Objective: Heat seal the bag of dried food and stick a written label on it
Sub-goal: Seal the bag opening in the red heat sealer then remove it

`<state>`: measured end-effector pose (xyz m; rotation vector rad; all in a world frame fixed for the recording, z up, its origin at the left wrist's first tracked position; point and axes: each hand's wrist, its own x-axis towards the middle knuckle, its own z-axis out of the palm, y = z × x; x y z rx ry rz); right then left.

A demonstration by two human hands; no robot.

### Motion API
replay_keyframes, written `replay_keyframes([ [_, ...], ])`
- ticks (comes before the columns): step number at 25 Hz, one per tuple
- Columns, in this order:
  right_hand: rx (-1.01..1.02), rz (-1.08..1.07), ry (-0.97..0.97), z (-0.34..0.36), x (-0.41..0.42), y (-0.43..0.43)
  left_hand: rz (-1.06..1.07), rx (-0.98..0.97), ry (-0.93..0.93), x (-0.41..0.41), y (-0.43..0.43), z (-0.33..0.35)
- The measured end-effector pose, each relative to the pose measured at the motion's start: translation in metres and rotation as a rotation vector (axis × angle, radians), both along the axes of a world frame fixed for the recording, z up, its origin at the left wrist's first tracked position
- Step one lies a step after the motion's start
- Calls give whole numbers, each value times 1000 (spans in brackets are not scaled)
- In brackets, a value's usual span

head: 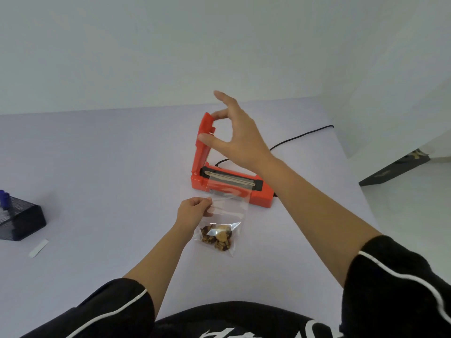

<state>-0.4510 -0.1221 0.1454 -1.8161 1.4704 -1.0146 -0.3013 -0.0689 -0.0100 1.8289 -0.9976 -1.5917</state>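
A clear plastic bag (220,222) lies on the pale bench (109,167), just in front of an orange heat sealer (231,186). Its lower part holds a small heap of dried food (216,236), brown and tan pieces bunched together at the bottom; the upper part of the bag is flat and see-through, and its open top edge lies over the front of the sealer's base, short of the sealing strip (230,178).

The left hand (194,211) pinches the bag's upper left edge between thumb and fingertips, a closed grip on the plastic. The right hand (234,132) is at the sealer's raised arm (203,140), which stands nearly upright from the hinge at the left end. The thumb and one finger touch the arm's top end in a loose grip, while the other fingers spread open in the air.

A black cord (292,140) runs from behind the sealer toward the wall. At the far left, a black mesh holder (20,222) contains a blue-capped pen (4,198). Near it, a small white strip (38,248) lies flat on the bench.
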Motion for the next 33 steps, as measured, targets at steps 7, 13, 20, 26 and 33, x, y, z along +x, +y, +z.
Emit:
replay_keyframes([
  [7, 190, 38, -125, -18, -18, -17, 36, 27, -2, -3, 0, -3],
  [13, 689, -51, 347, -109, -98, 37, -21, -106, -181, -20, -6, 17],
  [20, 615, -104, 443, -134, -94, 60, -45, -141, -473, -31, -23, 16],
  [26, 564, -138, 511, -139, -92, 62, -154, -343, -699, -50, -21, 15],
  [33, 552, -154, 517, -142, -91, 64, -98, -398, -661, -49, -15, 22],
])
